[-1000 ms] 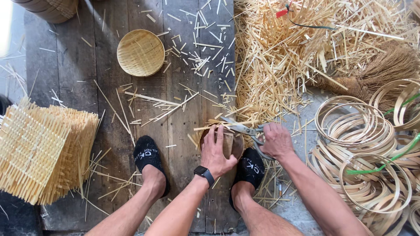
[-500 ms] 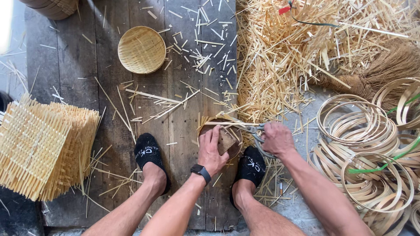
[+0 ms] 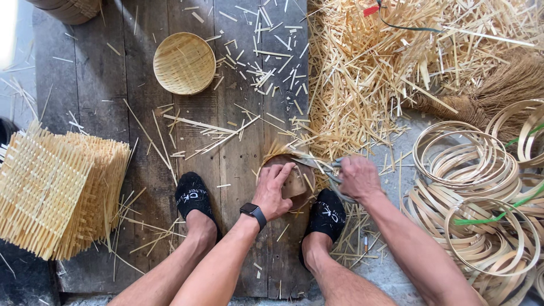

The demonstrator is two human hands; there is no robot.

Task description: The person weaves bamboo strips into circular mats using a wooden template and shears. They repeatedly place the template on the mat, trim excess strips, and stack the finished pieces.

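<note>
left hand: pressed flat on round woven piece, on wooden boards between feet. right hand: clenched around shears at piece's edge. nearby: finished small basket, bamboo hoops, woven mat stack.

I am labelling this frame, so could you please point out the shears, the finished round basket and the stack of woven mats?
shears (image 3: 317, 165), head view, on the blades.
round basket (image 3: 184, 62), head view, on its woven middle.
stack of woven mats (image 3: 48, 190), head view, on the top mat.
</note>
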